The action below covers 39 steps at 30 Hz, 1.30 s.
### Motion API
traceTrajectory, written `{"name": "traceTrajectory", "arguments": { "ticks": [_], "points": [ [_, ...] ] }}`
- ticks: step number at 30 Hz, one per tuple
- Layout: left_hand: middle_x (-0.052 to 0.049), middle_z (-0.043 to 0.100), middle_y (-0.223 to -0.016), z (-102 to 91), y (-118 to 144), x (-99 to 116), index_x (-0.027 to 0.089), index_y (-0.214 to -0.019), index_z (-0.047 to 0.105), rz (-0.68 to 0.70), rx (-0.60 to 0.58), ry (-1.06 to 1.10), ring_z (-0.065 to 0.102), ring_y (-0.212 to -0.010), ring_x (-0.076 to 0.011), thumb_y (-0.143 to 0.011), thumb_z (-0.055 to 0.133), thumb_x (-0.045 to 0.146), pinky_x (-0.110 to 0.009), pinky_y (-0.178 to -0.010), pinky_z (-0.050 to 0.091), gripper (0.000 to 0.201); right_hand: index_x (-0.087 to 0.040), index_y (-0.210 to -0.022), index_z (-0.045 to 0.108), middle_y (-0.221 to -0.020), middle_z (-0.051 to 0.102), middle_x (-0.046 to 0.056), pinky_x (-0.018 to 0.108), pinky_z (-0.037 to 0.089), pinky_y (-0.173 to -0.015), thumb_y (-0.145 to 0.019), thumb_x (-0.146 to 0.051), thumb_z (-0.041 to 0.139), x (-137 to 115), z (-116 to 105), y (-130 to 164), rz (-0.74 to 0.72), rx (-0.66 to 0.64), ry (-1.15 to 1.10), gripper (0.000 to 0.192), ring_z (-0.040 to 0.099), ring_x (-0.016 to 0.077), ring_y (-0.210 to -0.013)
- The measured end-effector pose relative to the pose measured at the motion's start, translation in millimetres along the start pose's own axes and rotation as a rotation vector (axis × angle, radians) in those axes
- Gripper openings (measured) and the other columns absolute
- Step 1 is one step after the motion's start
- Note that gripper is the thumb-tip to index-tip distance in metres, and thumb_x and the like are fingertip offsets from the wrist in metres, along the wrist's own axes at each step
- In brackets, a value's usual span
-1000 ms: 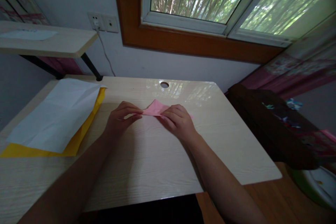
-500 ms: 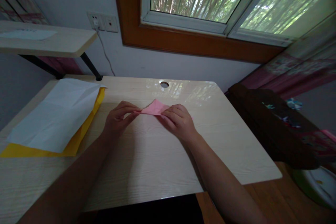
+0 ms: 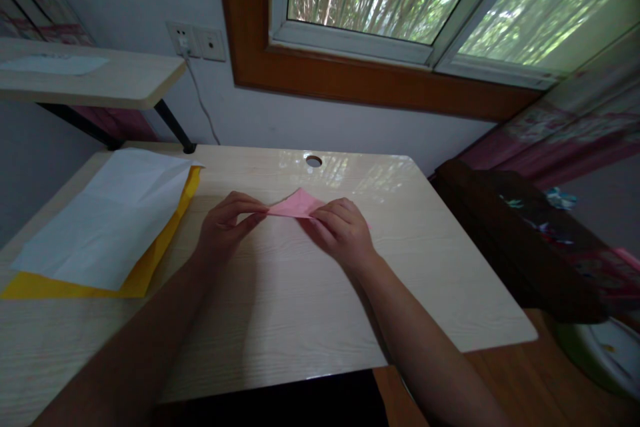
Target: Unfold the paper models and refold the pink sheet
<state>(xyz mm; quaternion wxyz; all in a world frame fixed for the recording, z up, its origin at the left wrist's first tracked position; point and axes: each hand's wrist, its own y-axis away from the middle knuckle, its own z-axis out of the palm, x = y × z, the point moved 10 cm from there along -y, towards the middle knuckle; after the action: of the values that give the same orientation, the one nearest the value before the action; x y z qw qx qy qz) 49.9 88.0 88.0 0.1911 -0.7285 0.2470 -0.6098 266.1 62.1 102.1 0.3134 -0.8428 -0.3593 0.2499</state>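
Fingers [image 3: 250,212] of the left hand [image 3: 225,230] and right hand [image 3: 343,233] pinch the folded pink paper [image 3: 296,205] on the desk [image 3: 280,293], mid-crease; next, firm, aligned pressing seems required.

Pink paper [image 3: 296,204]: small, thin sheet, folded into a flat triangular shape, apex pointing toward the far edge of the desk [image 3: 300,320]. Lies about midway between the left and right edges, in the far half, short of the round cable hole. Far point is slightly lifted off the surface, near edge low. Left hand [image 3: 225,227] pinches its left corner between thumb and forefinger; right hand [image 3: 343,230] covers its right corner, fingertips on the paper. Crease lines too faint to tell.
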Motion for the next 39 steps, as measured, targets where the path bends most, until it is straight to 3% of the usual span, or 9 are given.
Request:
{"name": "traceTrajectory", "arguments": {
  "ticks": [5,16,39],
  "points": [
    [-0.006,0.070,-0.093,-1.0,-1,-2,0.026,-0.095,0.077,0.034,0.006,0.007,0.066,-0.089,-0.0201,-0.085,0.077,0.025,-0.037,-0.081,0.055,0.010,-0.023,-0.102,0.070,-0.094,0.075,0.004,0.039,0.051,-0.080,-0.092,-0.022,0.070,1,-1,1,-0.001,0.017,0.026,0.010,0.064,0.0209,-0.088],
    [-0.004,0.074,-0.093,1.7,-3,3,0.025,-0.097,0.076,0.135,-0.054,-0.258,0.066,-0.090,-0.0193,-0.084,0.079,0.028,-0.036,-0.084,0.053,0.013,-0.024,-0.104,0.069,-0.098,0.075,0.005,0.040,0.050,-0.080,-0.093,-0.023,0.068,1,2,2,-0.018,-0.002,0.054,0.012,0.063,0.0207,-0.088],
    [-0.006,0.072,-0.096,-5.2,-3,-12,0.026,-0.102,0.078,0.011,-0.021,-0.107,0.066,-0.093,-0.0197,-0.088,0.074,0.029,-0.034,-0.083,0.053,0.014,-0.025,-0.105,0.070,-0.096,0.074,0.005,0.040,0.050,-0.079,-0.093,-0.024,0.068,7,-2,4,0.020,0.010,0.045,0.013,0.064,0.0212,-0.088]
  ]
}}
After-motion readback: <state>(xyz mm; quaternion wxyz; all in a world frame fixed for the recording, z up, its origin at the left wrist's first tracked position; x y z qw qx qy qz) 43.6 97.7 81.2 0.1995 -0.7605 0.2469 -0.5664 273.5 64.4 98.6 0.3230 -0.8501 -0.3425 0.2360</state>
